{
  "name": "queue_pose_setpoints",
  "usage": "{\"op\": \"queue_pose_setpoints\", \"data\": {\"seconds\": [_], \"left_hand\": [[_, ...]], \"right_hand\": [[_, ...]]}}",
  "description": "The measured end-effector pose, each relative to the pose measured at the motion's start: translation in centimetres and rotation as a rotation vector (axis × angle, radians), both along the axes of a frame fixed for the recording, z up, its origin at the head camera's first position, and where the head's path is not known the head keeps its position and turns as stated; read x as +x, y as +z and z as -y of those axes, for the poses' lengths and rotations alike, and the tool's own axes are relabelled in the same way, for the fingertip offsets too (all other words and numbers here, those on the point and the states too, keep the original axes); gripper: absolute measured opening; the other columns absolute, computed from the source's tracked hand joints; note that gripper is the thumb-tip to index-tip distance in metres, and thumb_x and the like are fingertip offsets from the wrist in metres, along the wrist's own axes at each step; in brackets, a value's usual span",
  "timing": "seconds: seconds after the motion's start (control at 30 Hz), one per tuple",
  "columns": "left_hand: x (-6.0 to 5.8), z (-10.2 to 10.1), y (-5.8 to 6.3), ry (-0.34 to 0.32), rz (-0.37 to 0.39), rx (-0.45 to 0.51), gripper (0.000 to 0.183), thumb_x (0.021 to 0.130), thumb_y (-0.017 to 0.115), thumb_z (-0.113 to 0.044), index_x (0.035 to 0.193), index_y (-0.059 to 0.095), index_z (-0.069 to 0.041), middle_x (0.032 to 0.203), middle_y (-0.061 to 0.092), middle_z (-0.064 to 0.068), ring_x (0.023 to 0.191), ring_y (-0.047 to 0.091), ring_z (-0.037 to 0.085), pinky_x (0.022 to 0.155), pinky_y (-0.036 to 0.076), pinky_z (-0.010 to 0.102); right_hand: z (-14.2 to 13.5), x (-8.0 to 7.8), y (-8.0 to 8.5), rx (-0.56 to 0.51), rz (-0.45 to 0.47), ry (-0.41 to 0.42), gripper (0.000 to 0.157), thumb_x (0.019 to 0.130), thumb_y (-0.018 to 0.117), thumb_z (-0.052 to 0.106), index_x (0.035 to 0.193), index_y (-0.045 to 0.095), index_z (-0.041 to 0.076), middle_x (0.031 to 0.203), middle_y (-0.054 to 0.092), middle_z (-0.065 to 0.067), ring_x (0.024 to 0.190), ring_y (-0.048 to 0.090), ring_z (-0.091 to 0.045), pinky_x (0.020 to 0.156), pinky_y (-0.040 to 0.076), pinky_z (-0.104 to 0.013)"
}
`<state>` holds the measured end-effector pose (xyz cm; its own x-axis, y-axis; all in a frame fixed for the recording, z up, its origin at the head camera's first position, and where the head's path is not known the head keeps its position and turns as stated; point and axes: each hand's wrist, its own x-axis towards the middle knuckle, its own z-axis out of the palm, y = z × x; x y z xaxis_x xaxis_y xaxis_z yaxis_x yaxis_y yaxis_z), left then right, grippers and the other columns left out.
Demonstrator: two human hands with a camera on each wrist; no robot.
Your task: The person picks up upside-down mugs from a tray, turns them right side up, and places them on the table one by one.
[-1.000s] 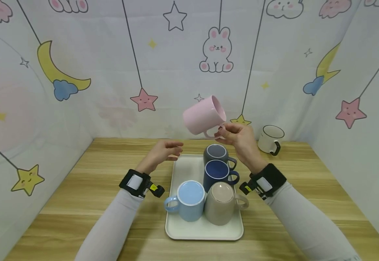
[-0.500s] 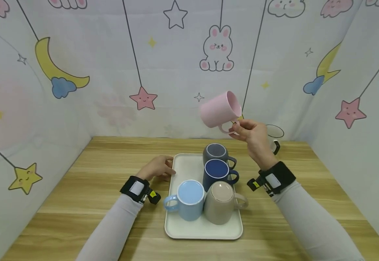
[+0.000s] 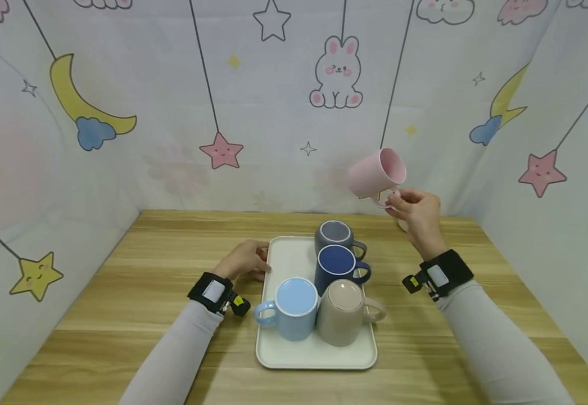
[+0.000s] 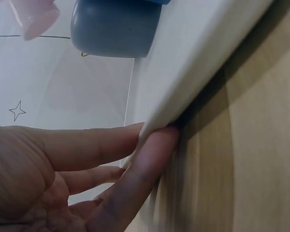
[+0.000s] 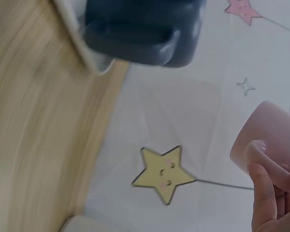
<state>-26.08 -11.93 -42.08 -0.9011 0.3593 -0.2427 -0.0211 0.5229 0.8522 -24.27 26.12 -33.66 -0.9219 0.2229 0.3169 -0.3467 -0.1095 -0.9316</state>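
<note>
My right hand [image 3: 419, 216] pinches the handle of a pink mug [image 3: 370, 175], holding it tilted in the air beyond the tray's far right corner. The mug's mouth faces right. With thumb and fingers, my left hand [image 3: 242, 261] grips the left rim of a white tray [image 3: 314, 361]; the left wrist view shows fingertips on both sides of the tray edge [image 4: 193, 72]. Upside down on the tray stand a light blue mug [image 3: 296, 318], a taupe mug [image 3: 341, 318], a navy mug [image 3: 337, 261] and a grey mug [image 3: 334, 232].
Behind my right hand, a white mug [image 3: 402, 225] is almost wholly hidden on the wooden table [image 3: 172, 247]. A printed curtain [image 3: 274, 112] closes off the back and sides. The taupe, navy and grey handles stick out right; the light blue one sticks out left.
The pink mug has moved right in my right hand, rising and then dipping a little. My left hand has come down onto the tray's left rim. The white mug has become covered.
</note>
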Motion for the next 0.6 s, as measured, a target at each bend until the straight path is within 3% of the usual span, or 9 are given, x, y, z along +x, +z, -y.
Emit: {"op": "queue_pose_setpoints", "data": {"seconds": [0.17,0.4,0.6], "left_hand": [[0.0,0.0,0.1,0.006,-0.019,-0.015,0.062,0.090,0.071,0.012,0.148,0.051,0.005,0.106,0.056,0.018,0.076,0.065,0.021,0.068,0.065,0.030],[-0.1,-0.3,0.0,-0.004,-0.032,-0.024,0.062,0.090,0.071,0.013,0.148,0.051,0.005,0.104,0.056,0.017,0.075,0.066,0.021,0.068,0.065,0.031],[-0.1,-0.2,-0.4,0.003,-0.019,-0.009,0.060,0.090,0.070,0.014,0.146,0.053,0.003,0.103,0.056,0.017,0.074,0.065,0.022,0.067,0.064,0.031]], "right_hand": [[-0.9,-0.5,-1.1,0.045,0.039,-0.080,0.018,0.091,0.077,-0.002,0.100,0.070,-0.015,0.081,0.069,-0.004,0.074,0.072,-0.013,0.071,0.064,-0.028],[-1.7,-1.1,-2.3,0.042,0.099,-0.154,0.008,0.092,0.074,-0.006,0.096,0.071,-0.013,0.080,0.068,-0.004,0.072,0.071,-0.012,0.070,0.064,-0.028],[-1.8,-1.6,-3.2,0.144,0.181,-0.188,0.017,0.091,0.077,-0.003,0.101,0.070,-0.016,0.083,0.066,-0.002,0.075,0.069,-0.010,0.073,0.064,-0.026]]}}
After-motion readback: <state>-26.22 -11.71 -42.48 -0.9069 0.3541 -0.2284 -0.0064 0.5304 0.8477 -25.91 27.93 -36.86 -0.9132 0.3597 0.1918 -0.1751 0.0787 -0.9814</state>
